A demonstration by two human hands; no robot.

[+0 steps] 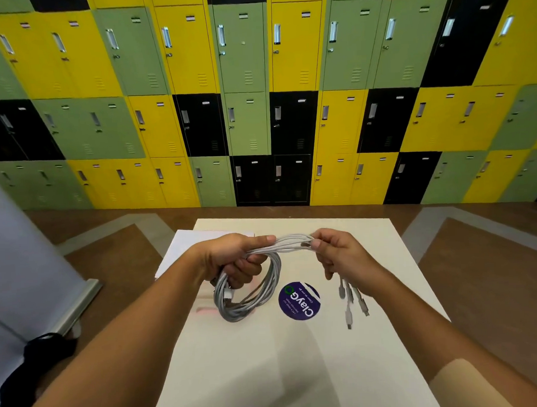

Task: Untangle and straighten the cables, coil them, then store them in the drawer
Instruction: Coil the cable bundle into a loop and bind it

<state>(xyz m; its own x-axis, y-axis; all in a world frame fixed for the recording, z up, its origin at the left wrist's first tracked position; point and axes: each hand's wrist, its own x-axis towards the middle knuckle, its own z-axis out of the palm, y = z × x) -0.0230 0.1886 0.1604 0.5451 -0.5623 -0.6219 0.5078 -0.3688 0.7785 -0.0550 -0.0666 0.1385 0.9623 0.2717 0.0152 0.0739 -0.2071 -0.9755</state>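
Note:
A bundle of grey and white cables [249,293] hangs in a round coil over the cream table [267,357]. My left hand [236,260] grips the top of the coil, fingers curled round the strands. From there the strands run level to my right hand [334,252], which pinches them between thumb and fingers. Several loose cable ends with white and metal plugs [353,301] dangle below my right hand, just above the table. No drawer is in view.
A round purple sticker [299,300] lies on the table between my hands. A white sheet [183,247] lies at the table's far left corner. Coloured lockers [256,96] fill the wall ahead. A grey panel [23,260] and a black item [37,364] sit at left.

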